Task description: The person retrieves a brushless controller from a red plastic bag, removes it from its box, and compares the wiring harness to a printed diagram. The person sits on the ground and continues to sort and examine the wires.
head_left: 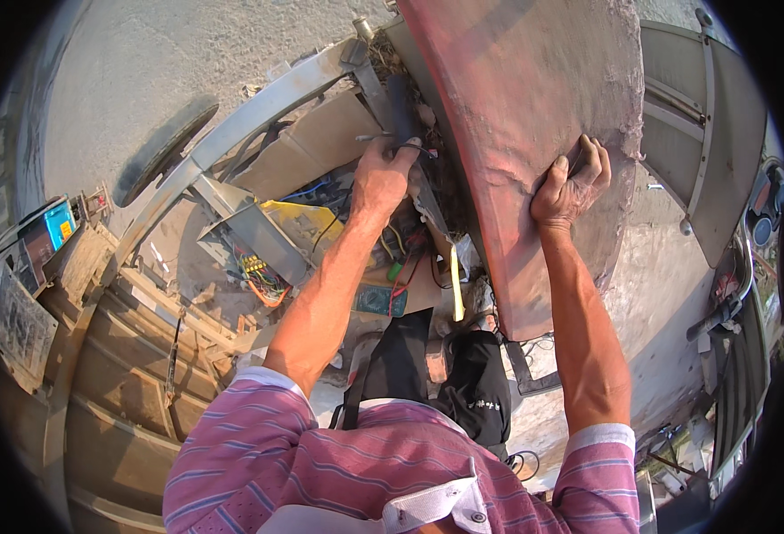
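A faded red padded seat [534, 80] stands tilted up in front of me, its cover worn and dusty. My right hand [574, 189] is against its face, fingers curled and pressed into the cover. Left of the seat, my left hand [381, 178] is closed in a pinch on a thin dark cable-like piece [414, 146], over the open metal frame; its full length is hidden. Below that hand lie a dark green multimeter [379, 301] with red and black leads and a yellow strip [457, 285]. A grey box with several coloured wires [263, 274] sits to the left.
A curved grey metal frame [258, 111] runs around the open compartment, with a cardboard piece [307, 147] inside. A tyre [165, 147] lies beyond it. Slatted wooden-looking bed [125, 374] fills the lower left; grey panels [721, 133] stand at the right.
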Demonstrator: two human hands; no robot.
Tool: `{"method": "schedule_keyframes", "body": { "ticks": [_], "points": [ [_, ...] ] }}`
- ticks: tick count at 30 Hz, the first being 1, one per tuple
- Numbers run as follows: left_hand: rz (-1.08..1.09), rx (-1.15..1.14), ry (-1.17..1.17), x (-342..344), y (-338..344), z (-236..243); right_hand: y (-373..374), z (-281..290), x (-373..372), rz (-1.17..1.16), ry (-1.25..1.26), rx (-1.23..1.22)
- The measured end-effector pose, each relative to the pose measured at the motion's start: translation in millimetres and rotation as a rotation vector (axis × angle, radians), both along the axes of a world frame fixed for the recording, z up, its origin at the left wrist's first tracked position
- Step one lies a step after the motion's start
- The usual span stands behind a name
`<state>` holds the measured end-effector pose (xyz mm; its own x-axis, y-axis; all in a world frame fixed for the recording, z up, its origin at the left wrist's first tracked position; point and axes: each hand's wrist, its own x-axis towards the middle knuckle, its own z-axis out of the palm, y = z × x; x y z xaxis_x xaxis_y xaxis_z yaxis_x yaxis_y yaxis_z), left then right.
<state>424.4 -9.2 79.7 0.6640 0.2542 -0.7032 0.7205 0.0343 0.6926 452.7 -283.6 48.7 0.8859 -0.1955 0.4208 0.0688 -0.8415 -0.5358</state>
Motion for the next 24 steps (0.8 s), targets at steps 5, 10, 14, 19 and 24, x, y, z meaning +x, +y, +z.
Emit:
{"method": "schedule_keyframes", "body": {
  "ticks": [5,10,14,19,24],
  "points": [
    [-0.074,0.138,-0.045,-1.6,-5.0,-33.3,0.9,-0.9,-1.0,-0.006,0.019,0.013],
    [-0.037,-0.001,-0.19,-22.3,-1.6,-38.3,1.3,2.5,1.2,-0.002,0.019,0.022],
    [0.081,-0.01,-0.26,-37.7,-1.6,-6.3,1.2,4.0,3.0,-0.001,0.007,0.026],
    [-0.043,-0.027,-0.874,-24.8,-63.1,65.1,-3.8,3.6,1.5,-0.033,-0.008,0.068],
    [-0.573,0.524,-1.182,51.5,-168.7,56.1,-9.1,10.9,-1.0,-0.058,-0.059,0.196]
  ]
}}
